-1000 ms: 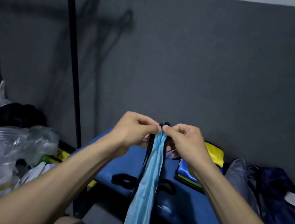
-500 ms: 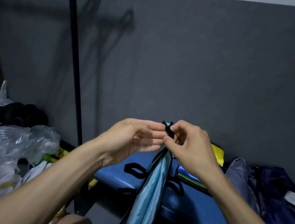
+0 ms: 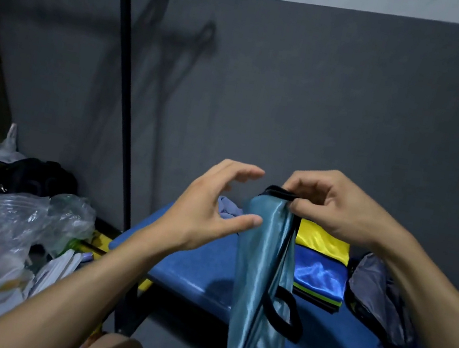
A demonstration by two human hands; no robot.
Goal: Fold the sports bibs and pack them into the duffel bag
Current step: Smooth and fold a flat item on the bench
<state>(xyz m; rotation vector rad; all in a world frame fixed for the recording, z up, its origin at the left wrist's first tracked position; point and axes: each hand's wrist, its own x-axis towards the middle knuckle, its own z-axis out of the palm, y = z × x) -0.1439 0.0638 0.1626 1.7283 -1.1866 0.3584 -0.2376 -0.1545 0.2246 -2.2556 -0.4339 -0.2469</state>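
Observation:
A light blue satin bib point(image 3: 258, 273) with black trim hangs straight down in front of the blue bench point(image 3: 197, 268). My right hand point(image 3: 334, 209) pinches its black top edge. My left hand point(image 3: 209, 213) is just left of the bib, fingers spread, the thumb tip touching the fabric. A stack of folded bibs point(image 3: 320, 268), yellow over blue over dark ones, lies on the bench behind. A dark blue duffel bag point(image 3: 383, 302) sits at the bench's right end, partly hidden by my right forearm.
A black pole point(image 3: 121, 89) stands upright left of the bench against the grey wall. Clear plastic bags point(image 3: 10, 222) and a black bundle point(image 3: 15, 177) are heaped on the left. A pale lilac cloth point(image 3: 227, 208) lies behind my left hand.
My left hand has let go of the bib's top and opened, moving slightly left. My right hand alone now holds the top edge, shifted to the right.

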